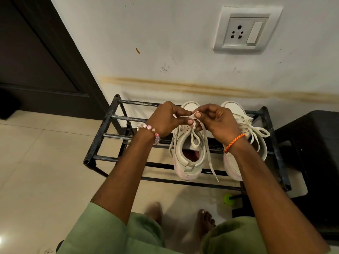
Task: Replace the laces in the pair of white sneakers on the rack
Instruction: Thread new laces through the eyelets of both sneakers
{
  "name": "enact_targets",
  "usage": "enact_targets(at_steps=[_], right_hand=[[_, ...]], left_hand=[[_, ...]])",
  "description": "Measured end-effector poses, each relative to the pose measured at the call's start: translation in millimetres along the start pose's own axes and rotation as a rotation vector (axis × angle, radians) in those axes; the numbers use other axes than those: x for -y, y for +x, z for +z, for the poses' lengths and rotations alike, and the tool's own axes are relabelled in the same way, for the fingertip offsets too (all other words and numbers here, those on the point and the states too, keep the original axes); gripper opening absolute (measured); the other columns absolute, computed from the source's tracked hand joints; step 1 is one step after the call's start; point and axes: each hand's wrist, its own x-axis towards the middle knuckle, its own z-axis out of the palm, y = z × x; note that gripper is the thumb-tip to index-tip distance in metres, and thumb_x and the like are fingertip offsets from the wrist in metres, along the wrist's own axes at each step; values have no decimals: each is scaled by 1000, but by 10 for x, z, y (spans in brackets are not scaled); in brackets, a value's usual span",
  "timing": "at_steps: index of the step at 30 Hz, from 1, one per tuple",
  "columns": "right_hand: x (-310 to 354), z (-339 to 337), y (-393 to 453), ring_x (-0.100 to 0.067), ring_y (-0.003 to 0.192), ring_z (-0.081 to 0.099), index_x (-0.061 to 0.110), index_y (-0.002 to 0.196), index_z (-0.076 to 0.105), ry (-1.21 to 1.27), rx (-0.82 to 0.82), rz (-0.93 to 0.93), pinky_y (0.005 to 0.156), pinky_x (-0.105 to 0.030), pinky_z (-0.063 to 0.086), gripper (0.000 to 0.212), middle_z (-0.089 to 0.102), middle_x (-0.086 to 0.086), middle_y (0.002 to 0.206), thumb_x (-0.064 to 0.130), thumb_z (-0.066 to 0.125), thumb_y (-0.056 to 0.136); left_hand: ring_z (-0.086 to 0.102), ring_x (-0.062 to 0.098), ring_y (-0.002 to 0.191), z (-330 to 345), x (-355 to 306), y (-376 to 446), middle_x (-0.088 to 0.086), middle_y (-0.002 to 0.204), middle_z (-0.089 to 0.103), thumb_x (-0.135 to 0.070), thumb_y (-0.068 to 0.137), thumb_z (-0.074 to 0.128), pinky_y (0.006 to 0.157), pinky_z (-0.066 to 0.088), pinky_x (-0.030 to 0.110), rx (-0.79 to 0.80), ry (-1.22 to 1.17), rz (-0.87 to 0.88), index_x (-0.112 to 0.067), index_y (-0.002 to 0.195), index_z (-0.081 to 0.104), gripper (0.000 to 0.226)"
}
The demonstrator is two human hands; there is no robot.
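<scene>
Head view shows your left hand (166,119) and right hand (214,120) meeting over the left sneaker (189,143). Both hands have their fingers curled and pinch the same white lace (195,133) between thumb and fingertips, near the top eyelets. Your left hand grips one side of the strand, your right hand the other, and this probably keeps the lace taut while you work a knot or a crossing. A loop of the lace hangs below your fingers into the shoe opening, and one free end trails down past the heel toward the front rail. Whether you are loosening or tightening cannot be told.

The left sneaker stands on the black metal rack (102,136), toe toward the wall (165,43), heel toward you, which puts the eyelets within easy reach. The right sneaker (236,125) stands just beside it on the same rack, partly hidden by your right forearm, with its lace tied in a bow.

A dark stool (315,143) stands to the right of the rack. A green-capped object (228,198) lies on the floor tiles below.
</scene>
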Motion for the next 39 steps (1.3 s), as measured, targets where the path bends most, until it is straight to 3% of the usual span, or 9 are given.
enact_targets(at_steps=[4, 11, 15, 19, 24, 28, 33, 36, 39], right_hand=[[-38, 43, 15, -8, 47, 61, 6, 82, 62, 83, -58, 94, 48, -18, 50, 10, 65, 2, 54, 0, 59, 89], [-42, 64, 47, -6, 45, 58, 5, 80, 64, 159, -75, 250, 43, -16, 46, 8, 64, -2, 57, 3, 61, 88], [-42, 15, 25, 3, 55, 56, 17, 76, 66, -191, -137, 95, 55, -14, 46, 11, 63, 4, 69, 13, 66, 87], [86, -24, -36, -11, 61, 54, 20, 63, 63, -263, -143, 18, 62, -22, 43, 29, 61, -4, 64, 23, 60, 91], [116, -18, -138, -28, 73, 64, 9, 77, 71, -388, 72, 98, 73, -38, 52, 38, 70, -10, 75, 43, 58, 87], [77, -35, -118, -26, 71, 62, 6, 80, 71, -382, 67, 32, 70, -30, 51, 32, 70, -14, 80, 37, 66, 83], [64, -62, -111, -1, 64, 59, 18, 68, 67, -260, 26, 16, 67, -14, 48, 15, 67, 4, 67, 19, 68, 83], [48, -95, -126, 1, 69, 60, 20, 66, 62, -222, -15, 49, 67, -17, 49, 21, 64, 11, 68, 18, 65, 87], [14, -180, -164, -15, 84, 61, 12, 69, 55, -92, -77, 180, 62, -21, 56, 22, 59, -1, 78, 13, 59, 90]], left_hand=[[62, 14, 80, 25, 1, -13, 12, 94, 73, -8, 78, 73, 69, 35, 2, -100, 280, 210, -5, 103, 72, 25], [53, 25, 75, 24, -11, -56, 1, 75, 73, -12, 80, 62, 60, 45, 34, -225, 556, 464, -15, 93, 76, 19], [50, 15, 87, 22, -90, -77, -3, 80, 68, -21, 88, 61, 77, 42, 33, -155, 568, 191, -19, 92, 75, 14], [54, -2, 68, -29, -154, -90, -4, 79, 66, -17, 91, 60, 67, 43, 19, 101, 136, -137, -11, 96, 73, 15], [56, 10, 78, -55, -172, -88, 0, 82, 67, -15, 87, 64, 68, 46, 19, 120, -389, -498, -10, 87, 70, 8], [61, 14, 80, -32, -104, -79, 4, 86, 69, -12, 84, 66, 56, 48, 20, 112, -507, -571, -5, 99, 70, 17], [63, 24, 95, -15, -62, -71, 11, 98, 72, -25, 63, 78, 92, 52, 39, 120, -568, -592, -3, 103, 71, 47], [62, 10, 75, -29, -63, -75, 3, 86, 70, -24, 77, 74, 56, 50, 17, 21, -493, -582, -7, 100, 70, 29], [61, 16, 86, -32, 39, -75, 6, 99, 70, -28, 79, 74, 59, 45, 23, -71, -445, -621, -8, 102, 70, 30]])
